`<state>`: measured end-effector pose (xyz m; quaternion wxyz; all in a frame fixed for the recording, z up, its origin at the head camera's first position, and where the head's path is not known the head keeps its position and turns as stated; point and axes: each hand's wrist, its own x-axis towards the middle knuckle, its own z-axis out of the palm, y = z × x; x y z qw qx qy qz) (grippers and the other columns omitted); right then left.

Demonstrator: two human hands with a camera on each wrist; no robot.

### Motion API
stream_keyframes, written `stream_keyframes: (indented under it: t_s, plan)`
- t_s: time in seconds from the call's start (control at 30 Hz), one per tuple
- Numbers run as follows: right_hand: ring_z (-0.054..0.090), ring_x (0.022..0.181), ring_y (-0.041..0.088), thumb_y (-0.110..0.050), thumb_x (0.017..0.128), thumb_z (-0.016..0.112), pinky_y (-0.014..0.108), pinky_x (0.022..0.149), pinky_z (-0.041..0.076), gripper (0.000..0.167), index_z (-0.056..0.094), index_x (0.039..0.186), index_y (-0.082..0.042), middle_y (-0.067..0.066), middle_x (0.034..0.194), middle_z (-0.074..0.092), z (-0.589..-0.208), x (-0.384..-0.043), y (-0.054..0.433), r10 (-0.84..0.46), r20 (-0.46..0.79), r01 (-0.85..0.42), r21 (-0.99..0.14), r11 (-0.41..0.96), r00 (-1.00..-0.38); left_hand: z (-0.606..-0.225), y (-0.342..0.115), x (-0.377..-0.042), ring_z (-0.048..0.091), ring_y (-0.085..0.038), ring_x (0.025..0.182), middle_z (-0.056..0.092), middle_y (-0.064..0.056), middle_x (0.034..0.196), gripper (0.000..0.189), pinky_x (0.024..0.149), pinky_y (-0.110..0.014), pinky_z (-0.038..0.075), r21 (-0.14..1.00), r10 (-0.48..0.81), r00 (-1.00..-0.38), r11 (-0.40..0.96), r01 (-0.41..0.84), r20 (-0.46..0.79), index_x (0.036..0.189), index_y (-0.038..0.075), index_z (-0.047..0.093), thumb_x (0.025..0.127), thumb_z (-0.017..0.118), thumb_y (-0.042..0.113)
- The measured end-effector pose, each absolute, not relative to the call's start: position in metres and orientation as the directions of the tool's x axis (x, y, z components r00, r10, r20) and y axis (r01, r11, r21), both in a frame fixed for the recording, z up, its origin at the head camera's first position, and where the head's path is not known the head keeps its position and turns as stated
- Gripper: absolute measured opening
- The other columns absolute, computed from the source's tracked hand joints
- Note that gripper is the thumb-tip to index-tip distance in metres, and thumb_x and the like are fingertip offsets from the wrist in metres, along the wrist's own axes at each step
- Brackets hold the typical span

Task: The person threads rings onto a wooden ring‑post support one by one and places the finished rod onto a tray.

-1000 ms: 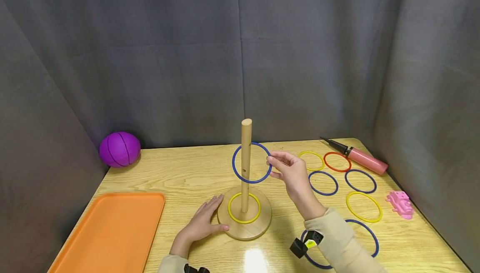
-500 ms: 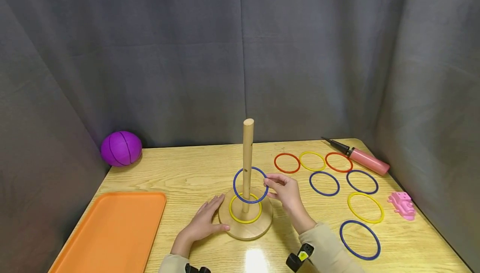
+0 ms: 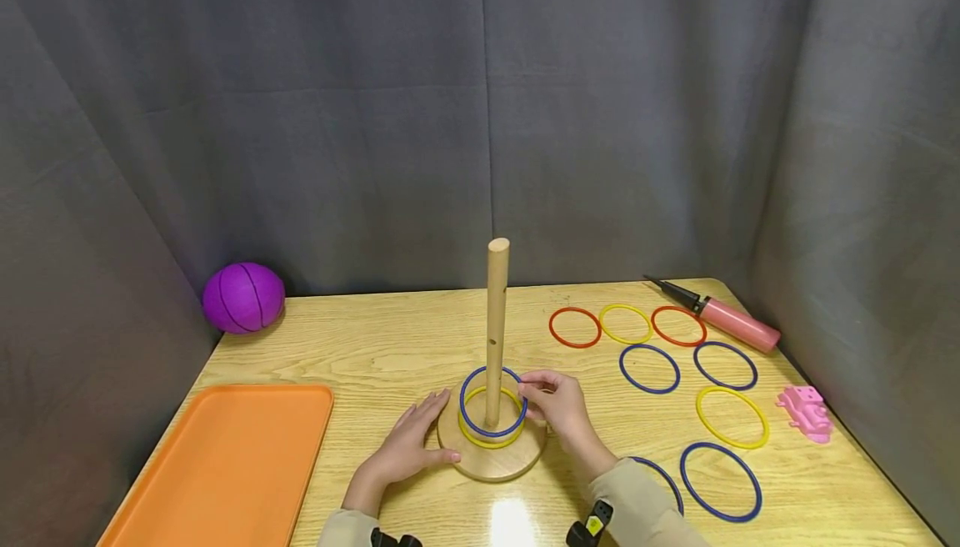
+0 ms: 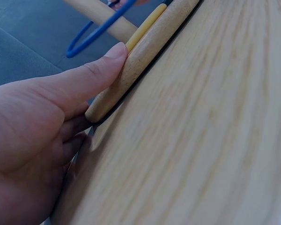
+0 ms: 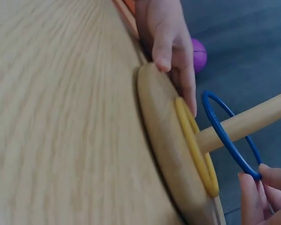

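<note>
A wooden post (image 3: 497, 313) stands upright on a round wooden base (image 3: 492, 467). Around its foot, a yellow ring (image 5: 193, 143) lies on the base. My right hand (image 3: 558, 405) pinches the right edge of a blue ring (image 5: 227, 139) between thumb and fingertips. That ring encircles the post low down, held just above the yellow one with a gap between them. On the left side of the base my left hand (image 3: 408, 443) rests with thumb and fingers spread and nearly straight. Its thumb (image 4: 96, 70) touches the rim in the left wrist view.
On the right of the table lie several loose rings, including a red ring (image 3: 575, 347), a blue ring (image 3: 648, 391) and a yellow ring (image 3: 731, 446). Beyond them are a hand pump (image 3: 738, 323) and a pink toy (image 3: 806, 414). An orange tray (image 3: 232, 464) and purple ball (image 3: 243, 298) stand left.
The right hand has lowered the blue ring along the post, from its upper half to just above the yellow ring. The left hand has stayed at the base.
</note>
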<state>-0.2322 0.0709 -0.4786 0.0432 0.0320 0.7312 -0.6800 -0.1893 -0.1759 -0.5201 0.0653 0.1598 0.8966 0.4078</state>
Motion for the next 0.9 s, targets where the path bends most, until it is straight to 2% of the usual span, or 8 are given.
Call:
stream_keyframes:
  t_s: [0.37,0.9]
  plan:
    - [0.063,0.065,0.009,0.002,0.085,0.069,0.029,0.056,0.061,0.010,0.071,0.093,0.006,0.006,0.076,0.067,-0.491,-0.239,0.072,-0.075,-0.071,0.047,-0.958,0.282,-0.995,-0.519,-0.176,-0.188,0.017,-0.039,0.149,0.024,-0.021,0.159,0.098,0.122,-0.059,0.006,0.754,0.342,-0.940,0.616,0.228,0.005,0.153,0.003,0.025,0.079,0.077,0.041]
    - [0.066,0.072,0.013,0.002,0.086,0.067,0.031,0.060,0.062,0.011,0.071,0.095,0.007,0.013,0.082,0.071,-0.484,-0.244,0.086,-0.119,-0.060,0.014,-0.933,0.359,-0.991,-0.519,-0.176,-0.189,0.017,-0.038,0.149,0.024,-0.021,0.159,0.097,0.122,-0.058,0.006,0.747,0.339,-0.941,0.624,0.229,0.005,0.153,0.003,0.025,0.079,0.076,0.041]
